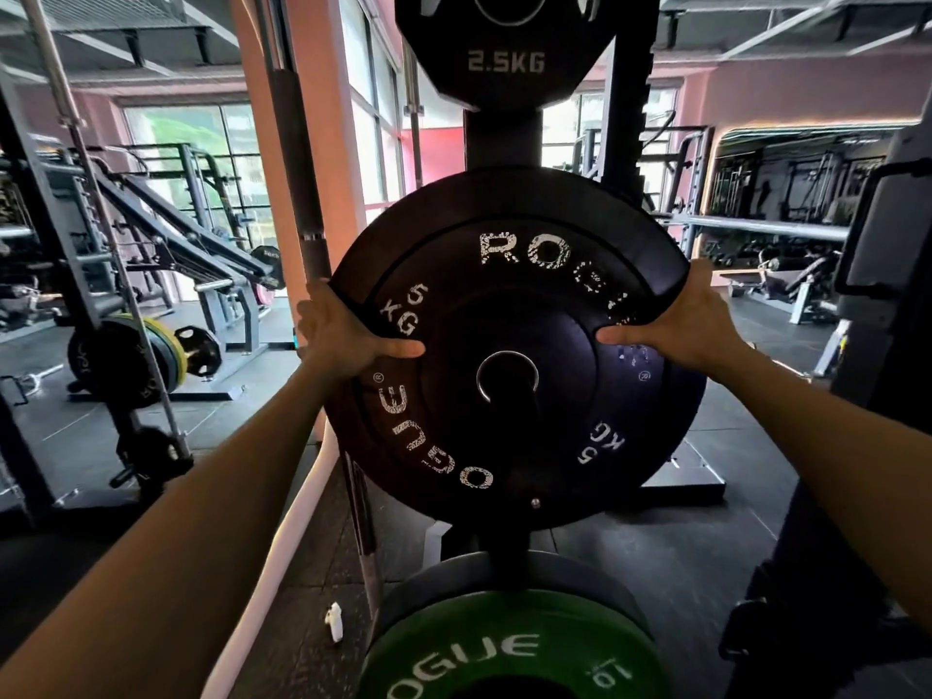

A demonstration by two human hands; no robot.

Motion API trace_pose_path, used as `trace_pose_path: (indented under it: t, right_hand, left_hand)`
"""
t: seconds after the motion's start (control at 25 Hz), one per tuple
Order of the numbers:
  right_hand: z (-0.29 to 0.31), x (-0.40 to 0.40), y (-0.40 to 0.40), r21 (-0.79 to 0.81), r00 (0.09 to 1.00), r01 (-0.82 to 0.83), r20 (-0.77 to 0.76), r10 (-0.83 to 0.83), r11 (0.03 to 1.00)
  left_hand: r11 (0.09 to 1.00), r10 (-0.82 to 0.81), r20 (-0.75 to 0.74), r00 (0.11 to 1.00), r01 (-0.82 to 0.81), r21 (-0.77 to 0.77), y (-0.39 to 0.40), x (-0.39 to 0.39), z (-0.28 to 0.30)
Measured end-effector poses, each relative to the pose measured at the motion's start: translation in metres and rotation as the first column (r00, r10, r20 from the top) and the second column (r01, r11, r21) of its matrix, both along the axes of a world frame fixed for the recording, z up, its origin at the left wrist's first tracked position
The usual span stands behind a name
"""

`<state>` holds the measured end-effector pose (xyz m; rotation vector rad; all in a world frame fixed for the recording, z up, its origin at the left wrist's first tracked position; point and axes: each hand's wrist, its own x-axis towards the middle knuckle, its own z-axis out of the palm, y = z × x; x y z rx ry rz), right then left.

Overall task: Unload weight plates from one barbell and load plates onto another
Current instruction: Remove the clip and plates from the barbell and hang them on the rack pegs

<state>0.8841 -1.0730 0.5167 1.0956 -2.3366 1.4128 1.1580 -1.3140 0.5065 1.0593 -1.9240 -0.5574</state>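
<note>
At the storage tree's middle peg, straight ahead of us, we have the black 5 kg bumper plate [514, 345] between both hands — our left hand [338, 335] wraps its left rim with the thumb laid across the face, and our right hand [681, 325] does the same on the right rim, each one grasping the plate. We cannot tell whether its centre hole rides on the peg [509, 396] or is just short of it; a dark stub shows through the ring.

We judge the main risk to be the bore catching on the peg if we tilt the plate, which would jam it or jerk it out of our grip. Our hold is on the upper half only, so the lower edge could swing and knock the green 10 kg plate [509, 648] stored just below, or drop toward our feet. Another black plate [504, 204] sits right behind it, and fingers curled over the rim could be pinched between the two. The upright barbell [297, 169] stands close on the left, near our left knuckles.

The plate itself is matte black rubber with worn white ROGUE lettering, 5 KG marked twice, a steel-lined hole, and scuffing on the right — the 2.5 kg plate [504, 47] hangs above
</note>
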Motion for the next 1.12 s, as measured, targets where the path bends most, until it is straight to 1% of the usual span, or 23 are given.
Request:
trace_pose_path:
  t: [0.12, 0.16, 0.24, 0.28, 0.36, 0.44, 0.48, 0.56, 0.72, 0.88, 1.0, 1.12]
  right_hand:
    - [-0.002, -0.008, -0.004, 0.018, 1.0, 0.002, 0.014, -0.002, 1.0]
    - [0.0, -0.009, -0.004, 0.018, 1.0, -0.006, 0.023, 0.006, 1.0]
    - [-0.002, -0.006, 0.001, 0.028, 1.0, 0.006, 0.026, -0.006, 1.0]
    - [-0.003, -0.003, 0.003, 0.029, 1.0, 0.018, 0.02, -0.018, 0.999]
    - [-0.003, 0.004, 0.005, 0.05, 0.998, 0.058, 0.016, -0.059, 0.997]
    - [0.001, 0.015, 0.011, 0.175, 0.994, 0.107, -0.022, -0.105, 0.979]
    - [0.003, 0.017, 0.014, 0.24, 0.991, 0.128, -0.063, -0.116, 0.962]
    - [0.011, 0.019, 0.028, 0.295, 0.985, 0.131, -0.147, -0.09, 0.947]
    - [0.029, 0.032, 0.064, 0.353, 0.963, 0.041, -0.262, 0.057, 0.935]
    - [0.042, 0.057, 0.106, 0.428, 0.951, -0.029, -0.265, 0.157, 0.903]
    - [0.046, 0.072, 0.144, 0.445, 0.939, -0.082, -0.265, 0.218, 0.892]
    - [0.05, 0.086, 0.175, 0.464, 0.927, -0.116, -0.265, 0.263, 0.878]
  left_hand:
    - [0.999, 0.006, 0.011, 1.0, -0.006, -0.033, -0.007, -0.001, 0.002]
    - [0.999, 0.02, 0.032, 0.999, -0.019, -0.046, -0.008, 0.0, 0.006]
    - [1.0, 0.016, 0.105, 0.994, -0.015, -0.011, -0.002, 0.002, 0.012]
    - [0.999, 0.029, 0.138, 0.99, -0.031, 0.008, 0.004, 0.002, 0.014]
    - [0.992, 0.121, 0.198, 0.973, -0.125, 0.007, 0.02, -0.002, 0.014]
    - [0.979, 0.202, 0.235, 0.951, -0.2, -0.031, 0.044, 0.0, 0.011]
    - [0.978, 0.208, 0.23, 0.951, -0.203, -0.048, 0.052, 0.001, 0.01]
    - [0.988, 0.156, 0.225, 0.962, -0.148, -0.052, 0.062, 0.008, 0.015]
    - [0.996, 0.007, 0.31, 0.951, 0.022, -0.092, 0.089, 0.033, 0.032]
    - [0.985, -0.054, 0.355, 0.933, 0.107, -0.132, 0.137, 0.055, 0.045]
    - [0.976, -0.058, 0.329, 0.942, 0.123, -0.181, 0.181, 0.074, 0.053]
    - [0.975, -0.09, 0.318, 0.944, 0.148, -0.165, 0.221, 0.091, 0.06]
